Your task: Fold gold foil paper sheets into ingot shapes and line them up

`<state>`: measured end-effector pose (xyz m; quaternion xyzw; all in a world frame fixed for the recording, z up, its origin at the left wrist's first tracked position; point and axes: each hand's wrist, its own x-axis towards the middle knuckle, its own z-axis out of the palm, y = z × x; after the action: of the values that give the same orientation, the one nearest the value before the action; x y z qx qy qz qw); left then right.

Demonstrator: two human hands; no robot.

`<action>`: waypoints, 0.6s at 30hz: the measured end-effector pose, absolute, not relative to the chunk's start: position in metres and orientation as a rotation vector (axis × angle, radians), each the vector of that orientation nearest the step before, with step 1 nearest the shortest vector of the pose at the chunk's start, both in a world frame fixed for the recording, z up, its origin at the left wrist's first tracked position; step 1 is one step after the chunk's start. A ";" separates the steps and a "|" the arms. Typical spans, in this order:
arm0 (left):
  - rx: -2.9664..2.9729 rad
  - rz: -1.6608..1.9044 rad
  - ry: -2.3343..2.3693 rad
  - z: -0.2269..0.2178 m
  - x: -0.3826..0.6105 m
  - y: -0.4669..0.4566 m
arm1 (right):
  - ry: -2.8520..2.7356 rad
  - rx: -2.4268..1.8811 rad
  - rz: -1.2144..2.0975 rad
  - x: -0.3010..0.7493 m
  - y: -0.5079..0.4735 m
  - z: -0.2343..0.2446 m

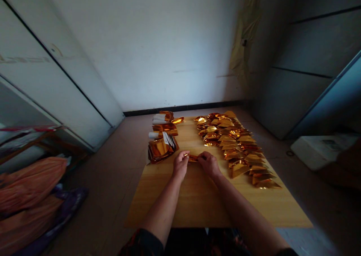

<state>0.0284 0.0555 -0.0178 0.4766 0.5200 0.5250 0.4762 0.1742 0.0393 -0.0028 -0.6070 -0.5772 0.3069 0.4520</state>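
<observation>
A small piece of gold foil paper (pixel 193 158) lies between my two hands, low over the wooden table (pixel 197 199). My left hand (pixel 180 163) pinches its left end with fingers closed. My right hand (pixel 208 162) grips its right end, fingers curled. Stacks of flat gold foil sheets (pixel 162 147) lie just left of my hands. A long spread of folded gold foil shapes (pixel 239 150) runs along the table's right side.
More foil stacks with white backing (pixel 162 121) sit at the table's far left edge. Orange and purple cloth bundles (pixel 31 196) lie on the floor at left. A white box (pixel 318 149) stands on the floor at right. A white wall closes the far side.
</observation>
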 end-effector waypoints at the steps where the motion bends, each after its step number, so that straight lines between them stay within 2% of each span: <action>1: 1.145 1.287 1.257 -0.017 0.029 0.055 | -1.417 -1.502 0.765 0.174 0.039 -0.002; 18: 0.865 1.113 1.097 -0.004 0.021 0.056 | -1.193 -1.574 0.940 0.187 0.041 0.000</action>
<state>0.0212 0.0558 -0.0038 0.3772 0.4785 0.4854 0.6270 0.1872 0.0412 0.0001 -0.6392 -0.4845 0.3817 0.4594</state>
